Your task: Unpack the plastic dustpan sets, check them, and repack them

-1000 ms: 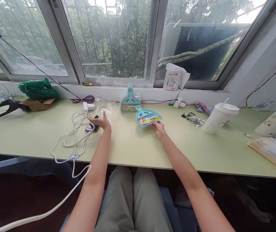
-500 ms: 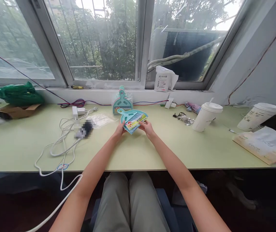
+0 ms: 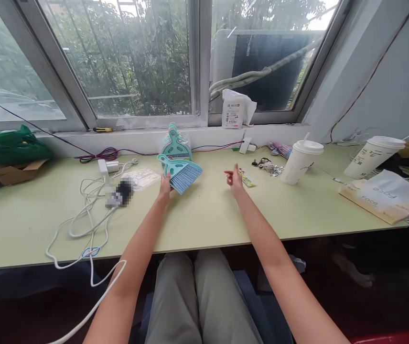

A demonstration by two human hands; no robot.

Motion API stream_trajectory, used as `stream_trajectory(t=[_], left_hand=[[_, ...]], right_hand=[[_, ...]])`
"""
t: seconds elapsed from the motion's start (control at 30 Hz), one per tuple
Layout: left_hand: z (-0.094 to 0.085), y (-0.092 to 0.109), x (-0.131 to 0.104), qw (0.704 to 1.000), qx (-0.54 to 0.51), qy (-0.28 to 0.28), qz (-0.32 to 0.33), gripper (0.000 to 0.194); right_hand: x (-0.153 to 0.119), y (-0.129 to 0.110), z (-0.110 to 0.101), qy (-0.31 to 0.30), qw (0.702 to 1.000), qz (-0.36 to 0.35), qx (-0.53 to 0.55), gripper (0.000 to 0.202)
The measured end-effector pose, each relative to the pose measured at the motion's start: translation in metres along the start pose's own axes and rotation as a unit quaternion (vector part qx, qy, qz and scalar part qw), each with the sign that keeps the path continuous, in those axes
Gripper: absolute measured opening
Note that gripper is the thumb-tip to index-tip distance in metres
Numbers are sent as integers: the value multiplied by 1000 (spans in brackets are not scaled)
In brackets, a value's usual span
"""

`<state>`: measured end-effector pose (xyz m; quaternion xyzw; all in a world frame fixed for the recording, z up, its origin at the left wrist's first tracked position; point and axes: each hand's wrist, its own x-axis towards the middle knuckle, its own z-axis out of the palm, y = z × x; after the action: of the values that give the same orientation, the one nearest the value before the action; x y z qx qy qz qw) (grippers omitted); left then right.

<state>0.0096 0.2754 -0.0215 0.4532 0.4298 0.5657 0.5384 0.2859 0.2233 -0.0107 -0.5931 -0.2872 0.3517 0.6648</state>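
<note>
My left hand (image 3: 166,188) is closed on a teal mini dustpan and brush set (image 3: 183,174), held tilted above the table with its blue bristles facing up. Away to the right, my right hand (image 3: 235,179) has its index finger stretched out and its thumb raised, the other fingers partly curled. Just beside it, partly hidden by the hand, is a yellow-green printed label (image 3: 248,180), which appears to lie on the table. Behind the held set, a stack of similar teal dustpan sets (image 3: 174,145) in clear wrap stands against the wall.
White cables (image 3: 93,210) and a clear plastic bag (image 3: 145,178) lie to the left. On the right are keys (image 3: 271,166), a lidded paper cup (image 3: 301,162), another cup (image 3: 372,157) and a paper bag (image 3: 383,200). A tissue pack (image 3: 233,112) stands on the sill.
The yellow label has come off the dustpan set and is now at the right. My right hand has moved right, away from the set; my left hand still holds it. The view has shifted.
</note>
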Motion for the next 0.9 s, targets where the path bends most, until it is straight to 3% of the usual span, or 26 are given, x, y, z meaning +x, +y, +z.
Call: stream_trajectory(t=[0.07,0.17,0.27,0.37,0.5,0.63,0.8,0.9], left_hand=[[8,-2,-8,999,18,-50,-3,39],[21,-5,-21,990,36,-128,51,39],[29,-6,-29,977,54,-162,128,41],[30,-2,-34,964,88,-181,172,48],[32,2,-42,961,121,-178,172,53],[39,5,-55,963,126,-165,172,49],[44,12,-67,947,175,-151,223,47],[39,17,-72,932,228,-140,245,51]], right_hand=[[-19,2,24,-44,984,-111,-131,52],[-45,6,53,-89,885,-284,-359,32],[-57,6,59,-93,807,-319,-488,29],[-63,2,54,-80,779,-347,-517,30],[-77,-3,58,-89,773,-400,-484,31],[-88,-7,65,-91,795,-368,-474,32],[-84,-14,60,-18,814,-352,-462,31],[-82,-18,58,-31,823,-361,-438,29]])
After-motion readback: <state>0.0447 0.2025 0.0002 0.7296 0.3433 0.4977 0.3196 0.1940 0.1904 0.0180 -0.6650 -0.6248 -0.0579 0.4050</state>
